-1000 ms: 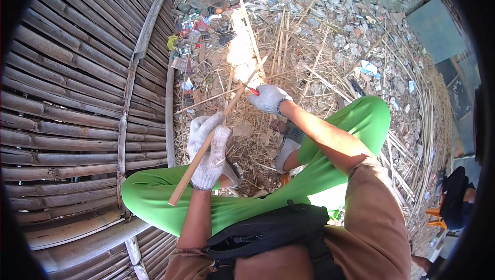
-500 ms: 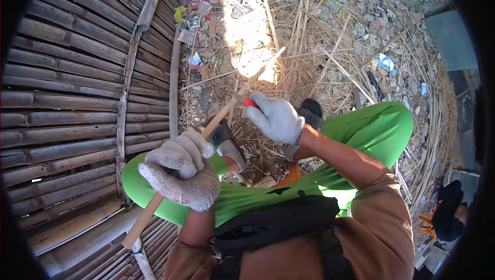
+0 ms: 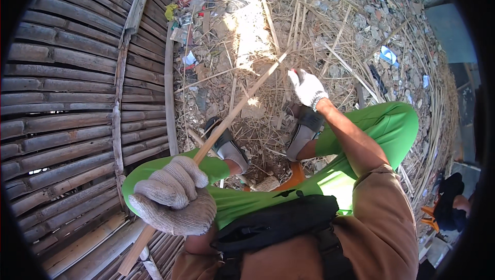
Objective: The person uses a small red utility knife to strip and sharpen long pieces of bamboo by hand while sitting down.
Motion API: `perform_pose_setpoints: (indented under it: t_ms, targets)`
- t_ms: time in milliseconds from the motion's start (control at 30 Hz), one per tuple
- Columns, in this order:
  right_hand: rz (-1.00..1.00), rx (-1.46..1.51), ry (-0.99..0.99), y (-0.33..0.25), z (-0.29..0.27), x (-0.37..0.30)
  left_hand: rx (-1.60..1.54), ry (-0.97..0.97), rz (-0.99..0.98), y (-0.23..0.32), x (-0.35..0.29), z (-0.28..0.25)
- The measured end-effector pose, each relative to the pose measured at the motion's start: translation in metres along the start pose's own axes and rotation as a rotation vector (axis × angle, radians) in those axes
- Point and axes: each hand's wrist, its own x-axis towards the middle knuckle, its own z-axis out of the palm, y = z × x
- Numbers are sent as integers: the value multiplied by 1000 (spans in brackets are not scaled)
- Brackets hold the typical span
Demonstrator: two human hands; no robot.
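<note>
My left hand (image 3: 172,195), in a grey knit glove, is closed round a long flat strip of wood or bamboo (image 3: 234,112). The strip runs slantwise from beside my left hip up to the middle of the ground in front of me. Past its far end, on the right, my gloved right hand (image 3: 308,88) is closed on a knife. Only a bit of the knife's red handle (image 3: 293,70) shows at the fingertips; its blade cannot be made out now. A gap separates this hand from the strip.
A slatted bamboo wall (image 3: 67,94) stands close on my left. Straw, shavings and rubble (image 3: 345,43) cover the ground ahead. I sit low on an orange seat (image 3: 295,176), knees spread in green trousers. A black bag (image 3: 278,221) lies across my waist. Someone's dark-clad part (image 3: 449,202) shows far right.
My right hand with the knife has moved off the strip, forward and to the right. My left hand has shifted slightly down and left, still gripping the strip.
</note>
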Motion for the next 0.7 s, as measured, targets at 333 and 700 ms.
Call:
perform_pose_setpoints:
  t_ms: [333,700]
  targets:
    - [-357,303,-250,-140,-39,-92,-40,182,-43,-1,6,2]
    - [-348,358,-366,-142,-45,-89,-29,174,-53,-10,-1,6]
